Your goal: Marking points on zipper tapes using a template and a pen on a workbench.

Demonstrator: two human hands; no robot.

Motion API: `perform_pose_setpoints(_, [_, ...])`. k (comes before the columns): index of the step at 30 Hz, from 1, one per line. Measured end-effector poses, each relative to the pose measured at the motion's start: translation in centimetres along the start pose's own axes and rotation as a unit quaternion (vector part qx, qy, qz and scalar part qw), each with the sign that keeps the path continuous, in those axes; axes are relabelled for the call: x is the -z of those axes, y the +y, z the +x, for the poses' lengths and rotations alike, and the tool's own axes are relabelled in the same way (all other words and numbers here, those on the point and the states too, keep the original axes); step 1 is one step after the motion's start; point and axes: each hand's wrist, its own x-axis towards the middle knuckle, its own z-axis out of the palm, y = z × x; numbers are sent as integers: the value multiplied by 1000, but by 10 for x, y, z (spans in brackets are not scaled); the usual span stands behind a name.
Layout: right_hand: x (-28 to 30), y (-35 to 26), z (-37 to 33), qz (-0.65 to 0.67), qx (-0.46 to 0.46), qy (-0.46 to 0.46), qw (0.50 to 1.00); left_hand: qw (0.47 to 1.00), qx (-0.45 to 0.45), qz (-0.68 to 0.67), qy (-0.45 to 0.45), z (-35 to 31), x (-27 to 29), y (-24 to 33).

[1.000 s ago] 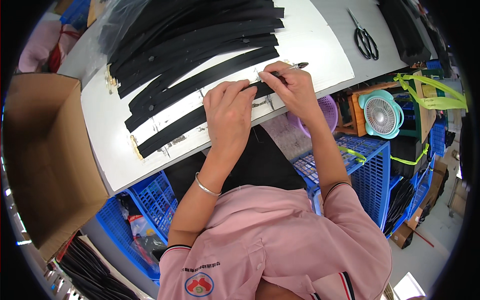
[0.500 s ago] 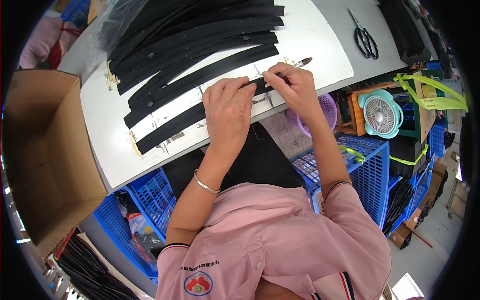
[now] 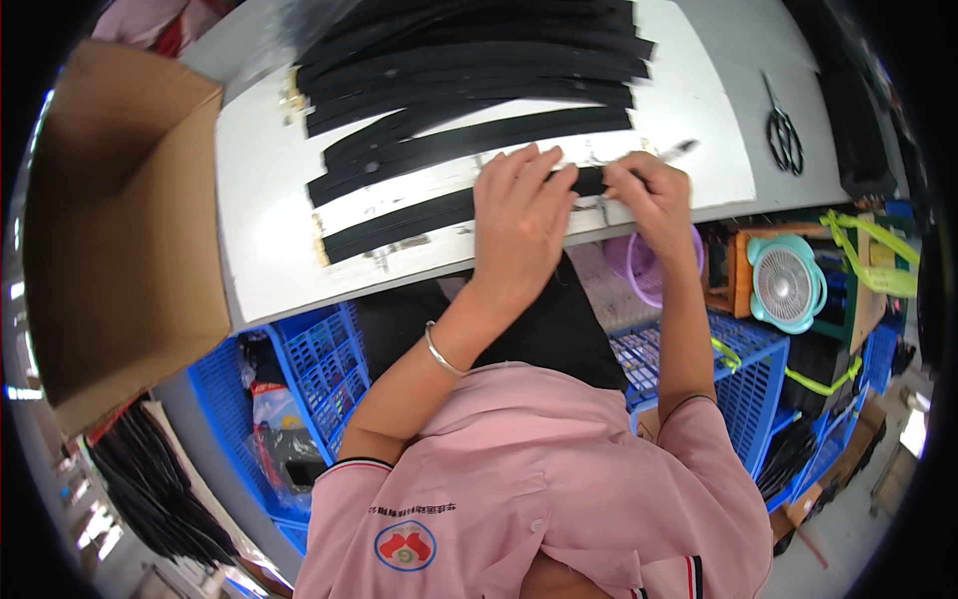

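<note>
A black fabric strip [image 3: 404,226] lies along the near edge of a white board [image 3: 271,262]. My left hand [image 3: 519,225] rests over its right part, fingers stretched out and pressing it down. At the strip's right end, my right hand [image 3: 654,205] is closed in a pinch around a slim pen-like tool [image 3: 683,150]. The tool's rear end sticks out past the knuckles and is blurred, while its tip is hidden by the fingers. Beyond both hands, several more black strips [image 3: 469,65] lie heaped across the board.
Black-handled scissors [image 3: 783,140] lie at the table's right. An open cardboard box [image 3: 135,230] stands left of the board. Below the table are blue crates [image 3: 317,369], a purple basket [image 3: 689,262] and a turquoise fan [image 3: 784,285].
The whole view has shifted, so the table and hands appear farther right and slightly lower. Both hands stay at the same strip, and the right still grips the pen-like tool.
</note>
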Motion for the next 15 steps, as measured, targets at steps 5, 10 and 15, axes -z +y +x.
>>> perform_pose_setpoints(5, [3, 8, -5, 55, 31, 25, 998, 994, 66, 77, -39, -46, 50, -1])
perform_pose_setpoints(10, [-1, 11, -3, 49, 26, 58, 997, 960, 161, 222, -47, -84, 111, -27])
perform_pose_setpoints(15, [0, 16, -2, 56, 28, 63, 996, 966, 163, 197, -33, -85, 126, -50])
